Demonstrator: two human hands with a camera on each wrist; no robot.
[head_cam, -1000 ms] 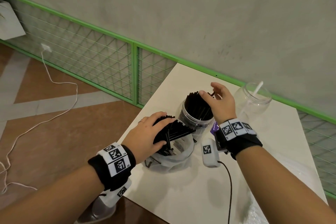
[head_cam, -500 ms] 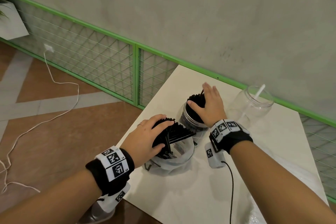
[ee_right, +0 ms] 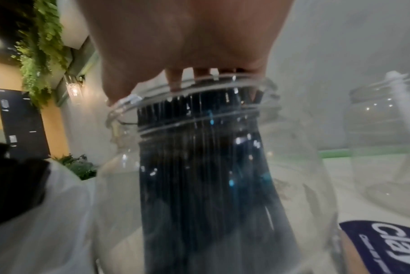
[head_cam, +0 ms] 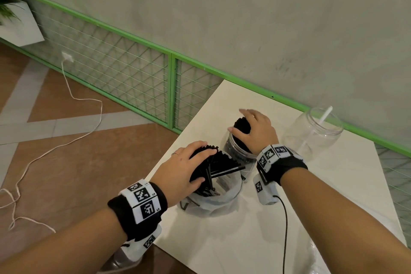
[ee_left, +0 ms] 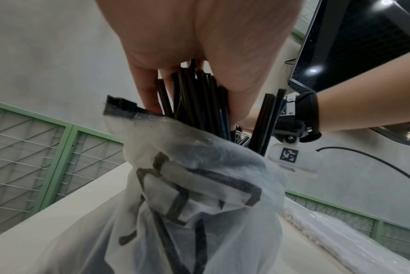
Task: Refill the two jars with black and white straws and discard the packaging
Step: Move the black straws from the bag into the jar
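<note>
A clear jar (head_cam: 238,154) on the white table (head_cam: 222,240) is packed with upright black straws (head_cam: 241,125). My right hand (head_cam: 243,122) lies over their tops, fingers spread and pressing; the right wrist view shows the palm (ee_right: 187,46) above the jar's rim (ee_right: 194,103). To the left a thin plastic bag (head_cam: 213,203) stands open. My left hand (head_cam: 203,165) grips a fanned bundle of black straws (head_cam: 222,162) sticking out of it, thumb and fingers wrapped round them (ee_left: 192,96). A second clear jar (head_cam: 315,134) at the right holds one white straw (head_cam: 325,115).
A black cable (head_cam: 285,229) runs from my right wrist across the table's near part. Clear packaging (head_cam: 318,259) lies at the near right corner. Behind the table runs a green mesh fence (head_cam: 133,78); a white cord (head_cam: 82,113) lies on the floor at the left.
My right hand came from the far side of the jar's straws onto their tops and pushed them lower. My left hand kept its grip on the bundle in the bag.
</note>
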